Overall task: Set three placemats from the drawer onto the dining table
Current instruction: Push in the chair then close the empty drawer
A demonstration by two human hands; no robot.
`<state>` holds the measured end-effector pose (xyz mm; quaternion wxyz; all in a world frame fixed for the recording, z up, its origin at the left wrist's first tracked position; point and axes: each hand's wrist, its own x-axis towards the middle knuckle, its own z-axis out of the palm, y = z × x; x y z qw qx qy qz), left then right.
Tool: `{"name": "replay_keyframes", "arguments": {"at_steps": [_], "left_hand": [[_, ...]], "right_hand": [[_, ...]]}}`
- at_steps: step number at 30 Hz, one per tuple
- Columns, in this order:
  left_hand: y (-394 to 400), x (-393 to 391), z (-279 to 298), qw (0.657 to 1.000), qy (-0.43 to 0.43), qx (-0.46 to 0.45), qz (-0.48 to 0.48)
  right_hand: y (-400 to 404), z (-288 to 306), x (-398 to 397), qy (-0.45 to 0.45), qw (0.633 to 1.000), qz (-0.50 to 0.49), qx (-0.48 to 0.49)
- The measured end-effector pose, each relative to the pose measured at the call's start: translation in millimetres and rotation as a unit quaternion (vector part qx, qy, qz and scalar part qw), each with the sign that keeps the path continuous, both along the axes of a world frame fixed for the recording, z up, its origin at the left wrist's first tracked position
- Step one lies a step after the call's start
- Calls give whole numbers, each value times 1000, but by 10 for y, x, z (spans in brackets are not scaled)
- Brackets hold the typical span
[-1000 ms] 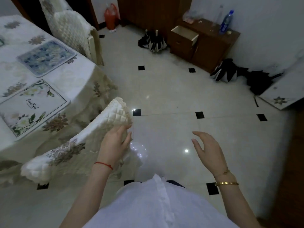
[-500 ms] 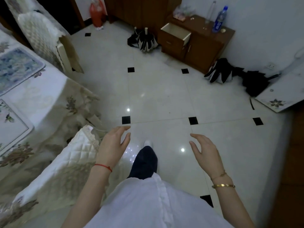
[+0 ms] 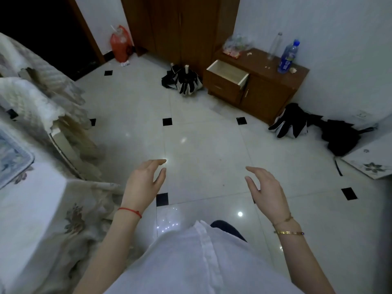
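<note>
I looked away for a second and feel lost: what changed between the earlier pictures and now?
The left hand let go of the quilted chair cover it gripped a second ago and now hangs free over the floor. The view swung right, away from the dining table; only one blue placemat shows now. The right hand stayed empty, and the drawer stayed open.
</note>
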<state>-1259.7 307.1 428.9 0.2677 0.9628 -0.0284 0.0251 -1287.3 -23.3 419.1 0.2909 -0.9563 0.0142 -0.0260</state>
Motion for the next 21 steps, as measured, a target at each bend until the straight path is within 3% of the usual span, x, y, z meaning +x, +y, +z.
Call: {"name": "replay_keyframes", "arguments": {"at_steps": [12, 21], "left_hand": [[-59, 2373, -221, 1000, 17, 6, -1], [-280, 4682, 58, 1000, -24, -11, 0]], "right_hand": [[-40, -424, 2331, 20, 1000, 6, 12], [-336, -75, 4850, -24, 999, 21, -15]]}}
